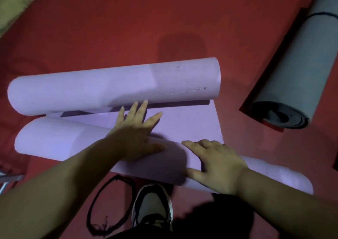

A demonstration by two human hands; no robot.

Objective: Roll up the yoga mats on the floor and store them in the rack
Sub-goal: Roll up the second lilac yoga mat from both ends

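Purple mat (184, 125) beneath both hands (136, 131) (217, 163).

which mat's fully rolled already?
The grey mat on the right, rolled tight with a black band round it. The purple mat has a flat stretch between two curled ends.

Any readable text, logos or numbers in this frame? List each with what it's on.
None readable.
Far roll of the purple mat: faint pale marks near its right end, too blurred to tell whether print or scuffs.
Grey rolled mat, shoe: no lettering visible.
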